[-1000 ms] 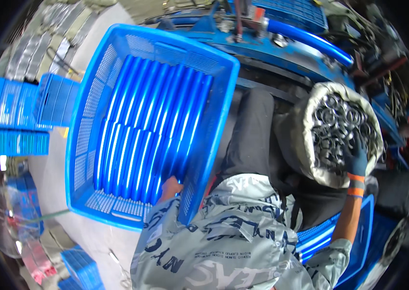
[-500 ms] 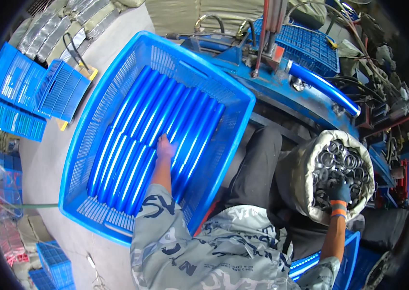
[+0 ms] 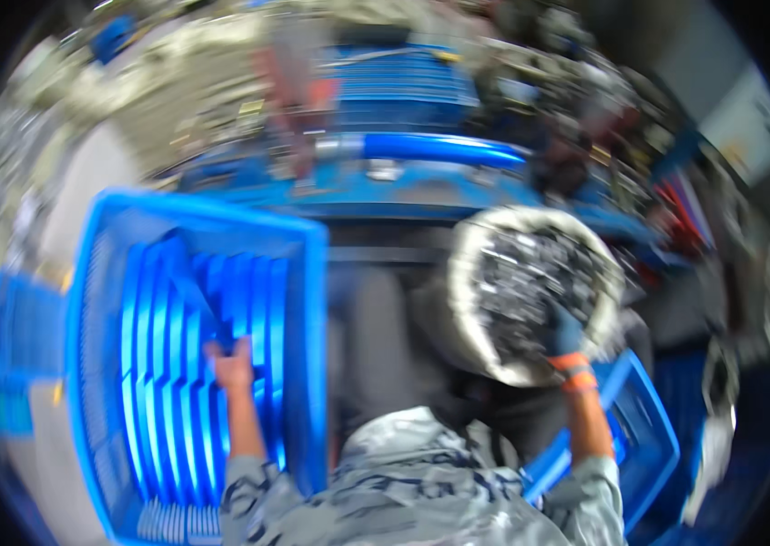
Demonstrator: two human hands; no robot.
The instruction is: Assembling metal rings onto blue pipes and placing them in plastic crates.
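Left hand in crate, right hand in sack of metal parts.

My left hand (image 3: 232, 364) is bare and lies inside the big blue crate (image 3: 103, 273) on my left, fingers laid on one of the blue ribs (image 3: 186, 300) stacked on edge in it; whether they close round the rib I cannot tell through the blur. The ribs stand side by side, so each edge is easy to reach. My right hand (image 3: 567, 335), in a blue glove with an orange cuff, reaches into the open white sack (image 3: 467, 300) on my right, held against my lap so its mouth faces up. The metal parts (image 3: 530, 273) look small, grey, shiny and heaped. Its grip is hidden.
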